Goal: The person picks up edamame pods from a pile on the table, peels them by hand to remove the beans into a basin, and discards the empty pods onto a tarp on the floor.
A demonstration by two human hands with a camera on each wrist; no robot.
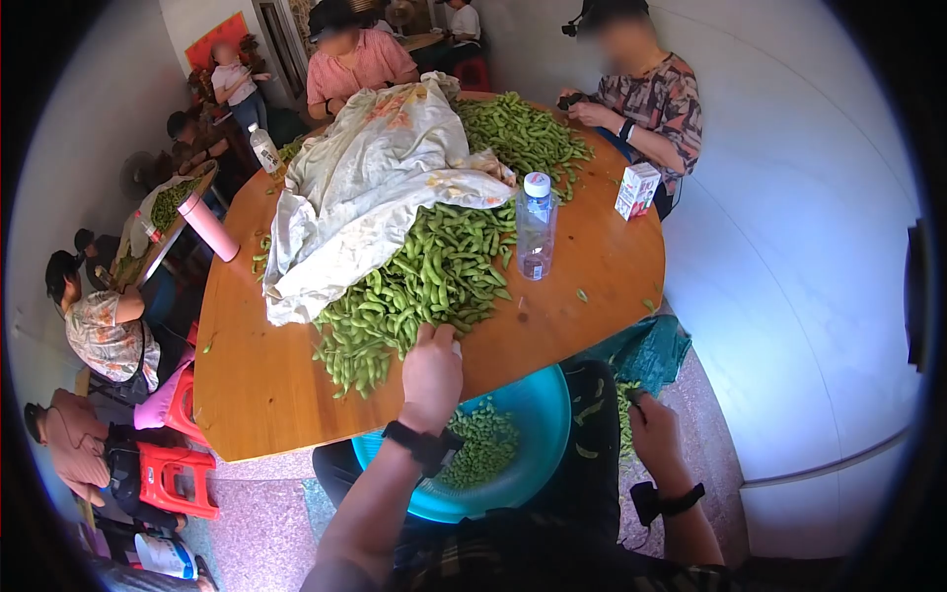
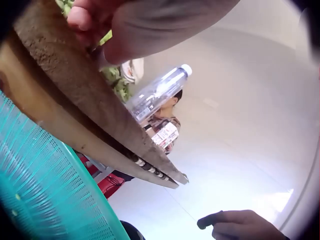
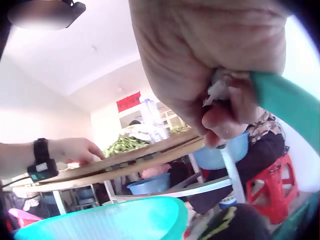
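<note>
A large heap of green soybean pods (image 1: 434,266) lies on the wooden table (image 1: 577,316). My left hand (image 1: 432,367) reaches over the near edge into the heap, its fingertips among the pods. The left wrist view shows its fingers curled, with a bit of green pod (image 2: 106,37) between fingers and thumb. Below the table edge, a teal basket (image 1: 547,414) holds shelled green beans (image 1: 481,444). My right hand (image 1: 654,439) hangs right of my knee, over a green pile (image 1: 624,419). Its fingers (image 3: 220,116) are curled, with dark covering and a ragged white scrap; I cannot tell whether it holds anything.
A white stained cloth (image 1: 365,178) covers part of the heap. A clear bottle (image 1: 536,232), a small carton (image 1: 637,190), a pink flask (image 1: 207,227) and another bottle (image 1: 264,148) stand on the table. Seated people work around it. Red stools (image 1: 178,479) stand left; a green bag (image 1: 651,345) lies right.
</note>
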